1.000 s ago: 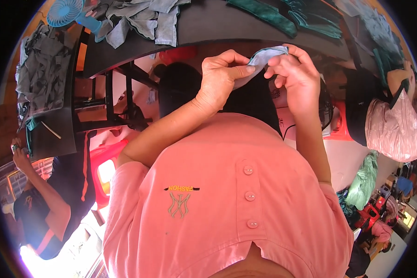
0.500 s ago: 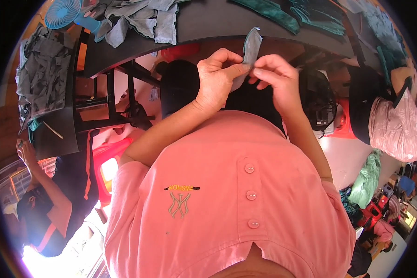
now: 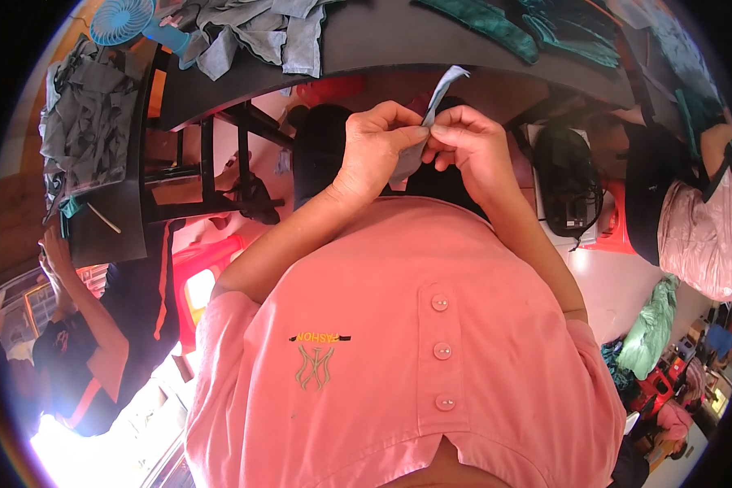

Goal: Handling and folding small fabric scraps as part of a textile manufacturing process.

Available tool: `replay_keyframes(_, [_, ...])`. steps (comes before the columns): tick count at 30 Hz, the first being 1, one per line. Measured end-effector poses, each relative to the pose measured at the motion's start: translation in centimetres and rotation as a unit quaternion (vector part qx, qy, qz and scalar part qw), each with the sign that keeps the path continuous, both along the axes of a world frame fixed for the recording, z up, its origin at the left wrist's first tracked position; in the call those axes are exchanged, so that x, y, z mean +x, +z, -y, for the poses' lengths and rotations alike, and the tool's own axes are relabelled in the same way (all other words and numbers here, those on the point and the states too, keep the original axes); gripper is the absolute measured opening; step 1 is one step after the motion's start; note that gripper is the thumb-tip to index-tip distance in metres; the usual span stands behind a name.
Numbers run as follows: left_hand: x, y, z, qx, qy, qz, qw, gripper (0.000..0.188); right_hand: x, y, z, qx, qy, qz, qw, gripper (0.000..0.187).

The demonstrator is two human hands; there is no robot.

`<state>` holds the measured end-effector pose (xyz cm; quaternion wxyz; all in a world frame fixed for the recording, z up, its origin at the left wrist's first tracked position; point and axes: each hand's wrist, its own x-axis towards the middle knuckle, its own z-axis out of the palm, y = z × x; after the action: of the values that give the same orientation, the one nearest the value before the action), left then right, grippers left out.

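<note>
A small grey-blue strip of fabric is held up in front of my chest, close to the near edge of the dark table. My left hand pinches its middle between thumb and forefinger. From the other side my right hand closes its thumb and forefinger on the strip, right beside the left fingertips. The strip's upper end rises above my fingers and bends to the right. Below my fingers the lower part hangs down, partly behind the left hand.
On the dark table lie grey-blue fabric pieces, green pieces and a blue fan. More grey pieces pile up at left. A co-worker is at left, another person at right. A black fan stands below the table.
My right hand has moved left and its fingertips now press on the strip. The strip has turned edge-on, its top leaning right. The whole view has shifted slightly.
</note>
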<state>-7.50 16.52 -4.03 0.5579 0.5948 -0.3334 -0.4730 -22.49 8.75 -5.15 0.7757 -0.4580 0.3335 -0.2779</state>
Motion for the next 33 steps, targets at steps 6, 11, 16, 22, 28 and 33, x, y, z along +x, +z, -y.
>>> replay_keyframes(6, [-0.5,-1.0,0.0,-0.039,0.010,0.054,0.998,0.009,0.1,0.7,-0.2,0.008,0.008,-0.019,1.000,0.011])
replay_keyframes(11, [-0.6,-2.2,0.3,-0.106,0.024,0.106,0.988,0.010,0.6,0.5,-0.4,-0.035,-0.004,-0.036,0.999,0.012])
replay_keyframes(16, [-0.6,-1.0,-0.1,-0.134,0.005,0.138,0.981,0.005,0.9,-0.2,0.2,0.066,-0.008,0.013,0.998,0.012])
replay_keyframes(22, [0.3,-1.7,-0.4,-0.103,0.019,0.103,0.989,0.006,0.9,-0.5,0.0,0.069,-0.002,0.009,0.998,0.010])
replay_keyframes(28, [0.2,-1.7,-0.2,-0.087,0.020,0.092,0.992,0.006,0.9,0.1,0.1,0.085,-0.008,0.012,0.996,0.013])
replay_keyframes(33, [-0.2,-1.2,-0.1,-0.069,0.013,0.063,0.996,0.005,1.0,0.2,0.2,0.052,-0.016,-0.017,0.998,0.012])
